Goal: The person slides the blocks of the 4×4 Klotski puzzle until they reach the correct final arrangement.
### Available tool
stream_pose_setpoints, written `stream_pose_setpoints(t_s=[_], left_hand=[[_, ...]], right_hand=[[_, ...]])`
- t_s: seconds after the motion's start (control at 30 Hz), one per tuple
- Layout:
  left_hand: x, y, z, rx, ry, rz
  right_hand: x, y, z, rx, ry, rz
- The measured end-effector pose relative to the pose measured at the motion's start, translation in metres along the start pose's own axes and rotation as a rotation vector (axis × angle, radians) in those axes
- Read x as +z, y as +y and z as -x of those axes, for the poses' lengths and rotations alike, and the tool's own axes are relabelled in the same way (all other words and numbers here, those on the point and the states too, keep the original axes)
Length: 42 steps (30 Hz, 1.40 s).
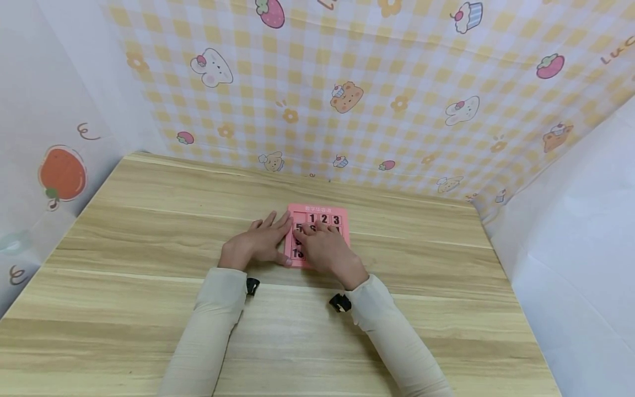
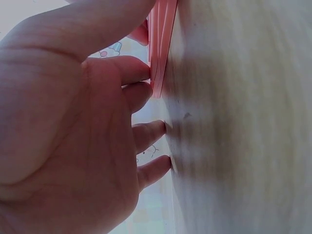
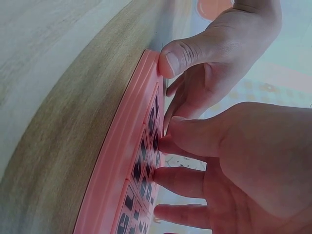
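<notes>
A pink sliding number puzzle [image 1: 317, 209] lies flat on the table, with black numbers on its square tiles. Its top row shows a bare slot at the left, then tiles 1, 2 and 3. My left hand [image 1: 260, 241] is at the puzzle's left side, fingers spread along that edge and thumb on the lower left corner of the frame. Two of its fingertips rest on the table in the left wrist view. Over the lower tiles lies my right hand [image 1: 327, 248], its extended fingertips touching tiles [image 3: 141, 168]. It hides much of the lower right part.
The wood-grain table [image 1: 421, 253] extends around the puzzle on all sides. A yellow checked cloth [image 1: 307, 82] with cartoon prints hangs behind its far edge. White sheets [image 1: 585, 231] stand at both sides. Black bands [image 1: 340, 302] are at both wrists.
</notes>
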<state>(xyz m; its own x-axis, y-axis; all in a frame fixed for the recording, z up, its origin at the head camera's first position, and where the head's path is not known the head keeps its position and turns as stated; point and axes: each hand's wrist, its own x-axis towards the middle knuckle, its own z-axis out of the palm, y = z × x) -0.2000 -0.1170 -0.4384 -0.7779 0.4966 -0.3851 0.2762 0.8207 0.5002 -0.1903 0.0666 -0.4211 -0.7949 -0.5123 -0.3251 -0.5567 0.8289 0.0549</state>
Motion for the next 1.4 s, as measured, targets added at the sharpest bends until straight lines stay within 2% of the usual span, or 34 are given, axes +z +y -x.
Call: stream_pose_setpoints(t_s=[0.4, 0.67, 1.0, 1.4], left_hand=[[0.000, 0.001, 0.002, -0.005, 0.004, 0.017], [0.000, 0.000, 0.001, -0.001, 0.000, 0.013], [-0.002, 0.002, 0.002, -0.002, -0.005, 0.006], [-0.003, 0.002, 0.002, 0.000, 0.000, -0.001]], right_hand=[[-0.002, -0.001, 0.001, 0.003, 0.005, 0.036], [-0.003, 0.001, 0.001, 0.009, 0.014, 0.007], [-0.002, 0.012, -0.002, 0.061, 0.069, -0.008], [0.004, 0.021, -0.008, 0.127, 0.060, 0.017]])
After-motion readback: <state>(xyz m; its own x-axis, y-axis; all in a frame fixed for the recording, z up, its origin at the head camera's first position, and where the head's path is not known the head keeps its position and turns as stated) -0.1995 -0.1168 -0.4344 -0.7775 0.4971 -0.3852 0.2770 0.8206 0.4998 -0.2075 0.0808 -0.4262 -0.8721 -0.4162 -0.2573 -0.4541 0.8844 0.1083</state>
